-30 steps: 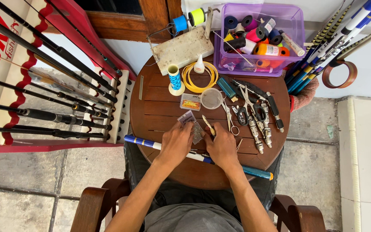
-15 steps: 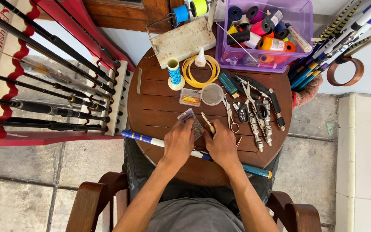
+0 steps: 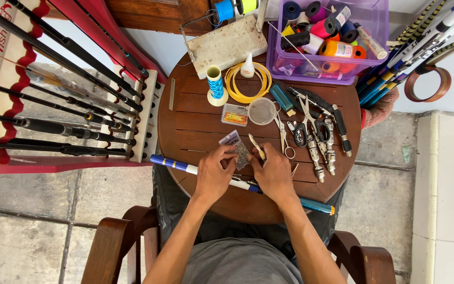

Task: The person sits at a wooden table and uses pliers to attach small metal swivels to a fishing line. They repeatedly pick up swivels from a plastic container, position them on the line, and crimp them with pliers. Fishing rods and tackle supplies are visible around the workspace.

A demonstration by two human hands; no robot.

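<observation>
Small grey patterned sheet (image 3: 242,154), held between both hands just inside the near edge of the round wooden table (image 3: 195,113), directly above a blue-and-white rod (image 3: 185,167) that lies crosswise along that edge. Left hand (image 3: 214,172): fingertips pressed together on the sheet's left side, pinching it. Right hand (image 3: 274,173): closed around a short tool with a pale handle (image 3: 256,146), whose tip points up and away from the person; its fingers also meet the sheet's right edge (the exact contact is hidden by the knuckles). A small white card (image 3: 230,138) lies touching the sheet's far left corner.

Step in hand, as judged: preparing or trimming the sheet over the rod, with the tool held ready. The next move calls for a steady pinch by the left hand and fine control of the tool tip, since the piece is small and the rod beneath is round and could roll.

Toward the table's centre: a clear round lid (image 3: 262,111) and a small flat box (image 3: 234,114). Right half: scissors (image 3: 282,135), pliers and reel seats in a row. Far edge: a blue thread spool (image 3: 215,84), a yellow coil (image 3: 247,82), a glue bottle, and a purple bin of spools (image 3: 337,73). Left of the table: a red rack of rods (image 3: 53,115)
</observation>
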